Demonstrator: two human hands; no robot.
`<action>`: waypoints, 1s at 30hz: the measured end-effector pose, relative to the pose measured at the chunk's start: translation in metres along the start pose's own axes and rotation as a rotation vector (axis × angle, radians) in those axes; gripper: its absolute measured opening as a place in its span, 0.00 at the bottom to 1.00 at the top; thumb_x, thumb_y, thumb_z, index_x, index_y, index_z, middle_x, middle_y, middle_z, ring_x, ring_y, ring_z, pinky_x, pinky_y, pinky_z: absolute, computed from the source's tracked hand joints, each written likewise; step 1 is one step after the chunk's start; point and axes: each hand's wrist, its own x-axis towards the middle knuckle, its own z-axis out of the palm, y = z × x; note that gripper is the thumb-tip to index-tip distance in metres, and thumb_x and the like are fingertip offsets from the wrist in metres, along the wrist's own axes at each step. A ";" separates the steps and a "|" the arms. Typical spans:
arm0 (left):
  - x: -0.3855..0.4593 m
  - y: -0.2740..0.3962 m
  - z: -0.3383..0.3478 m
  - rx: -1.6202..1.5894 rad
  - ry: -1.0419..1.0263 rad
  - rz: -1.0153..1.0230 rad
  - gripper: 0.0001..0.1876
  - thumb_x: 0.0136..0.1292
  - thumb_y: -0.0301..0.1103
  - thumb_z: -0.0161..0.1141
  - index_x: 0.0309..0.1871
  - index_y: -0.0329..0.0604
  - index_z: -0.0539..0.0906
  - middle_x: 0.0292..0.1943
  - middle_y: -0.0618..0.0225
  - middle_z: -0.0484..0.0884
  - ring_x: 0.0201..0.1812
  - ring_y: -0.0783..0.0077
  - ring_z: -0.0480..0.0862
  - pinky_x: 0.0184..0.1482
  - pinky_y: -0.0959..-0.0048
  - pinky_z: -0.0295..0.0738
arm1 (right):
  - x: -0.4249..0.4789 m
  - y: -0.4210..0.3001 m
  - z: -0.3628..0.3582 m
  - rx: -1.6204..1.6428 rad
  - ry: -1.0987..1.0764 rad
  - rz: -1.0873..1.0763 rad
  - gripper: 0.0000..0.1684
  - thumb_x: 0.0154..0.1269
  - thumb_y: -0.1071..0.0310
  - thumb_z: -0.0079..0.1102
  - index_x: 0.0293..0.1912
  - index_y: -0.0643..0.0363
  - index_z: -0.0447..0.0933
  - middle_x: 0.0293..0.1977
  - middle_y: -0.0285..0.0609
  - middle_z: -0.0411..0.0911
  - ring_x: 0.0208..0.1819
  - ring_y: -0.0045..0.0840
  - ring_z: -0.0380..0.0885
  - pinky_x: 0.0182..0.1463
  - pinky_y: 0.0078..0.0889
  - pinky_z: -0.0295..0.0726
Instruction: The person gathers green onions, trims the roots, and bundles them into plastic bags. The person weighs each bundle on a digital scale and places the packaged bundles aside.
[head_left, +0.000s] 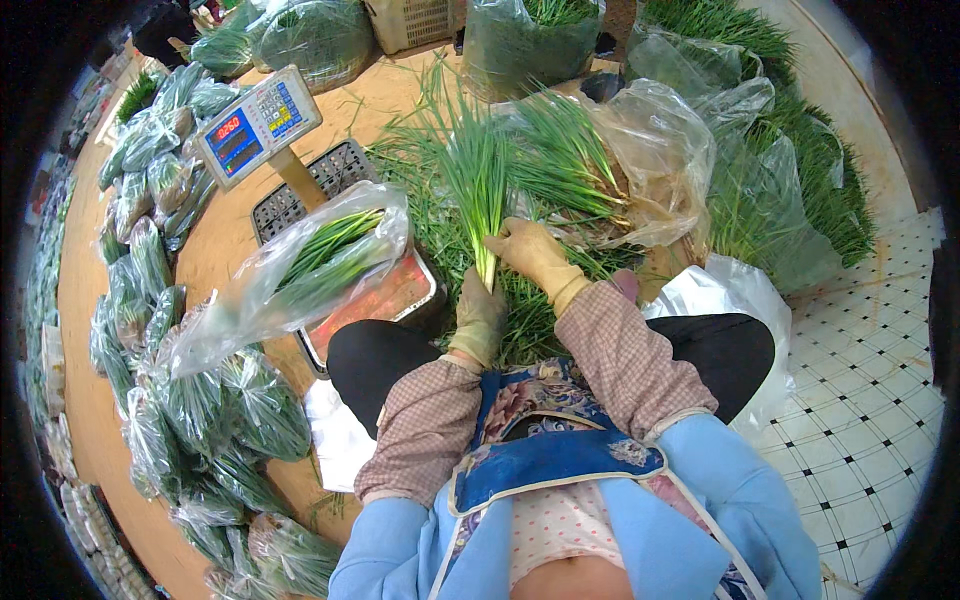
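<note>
My gloved left hand (480, 311) grips the pale lower end of a bunch of green onions (480, 180), whose leaves fan out away from me. My gloved right hand (532, 255) is at the right side of the same stalks, thumb and fingers closed against them just above the left hand. Loose leaf trimmings (525, 322) lie beneath both hands. To the left, an open clear plastic bag (300, 277) with green onions inside rests on a digital scale's platform (382, 300). More loose green onions (562, 157) lie on plastic sheeting beyond my right hand.
The scale's lit display (259, 124) stands on a post behind a black plastic crate (326, 180). Many bagged bundles (217, 405) line the left side. Large bags of greens (780, 180) stand at right and at the back. White plastic (720, 289) lies by my right knee.
</note>
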 end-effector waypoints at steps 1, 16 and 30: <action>0.000 -0.001 0.000 -0.006 0.010 0.013 0.18 0.55 0.36 0.56 0.47 0.40 0.67 0.38 0.45 0.77 0.40 0.41 0.76 0.39 0.54 0.71 | -0.001 0.000 0.000 0.006 0.027 -0.016 0.19 0.54 0.53 0.55 0.33 0.62 0.74 0.28 0.54 0.77 0.35 0.47 0.76 0.39 0.44 0.74; -0.003 0.011 -0.019 -1.189 -0.572 -0.269 0.14 0.61 0.36 0.55 0.47 0.41 0.71 0.31 0.70 0.77 0.29 0.73 0.79 0.28 0.80 0.74 | -0.039 0.062 -0.024 0.806 0.001 -0.011 0.17 0.61 0.57 0.54 0.30 0.63 0.72 0.16 0.37 0.73 0.16 0.18 0.71 0.18 0.18 0.67; 0.006 0.000 -0.010 -1.323 -0.592 -0.385 0.16 0.58 0.29 0.57 0.49 0.38 0.70 0.34 0.64 0.79 0.29 0.72 0.81 0.25 0.80 0.74 | -0.030 0.046 0.006 1.044 0.049 0.054 0.15 0.58 0.58 0.54 0.27 0.61 0.72 0.19 0.38 0.73 0.17 0.21 0.68 0.21 0.24 0.66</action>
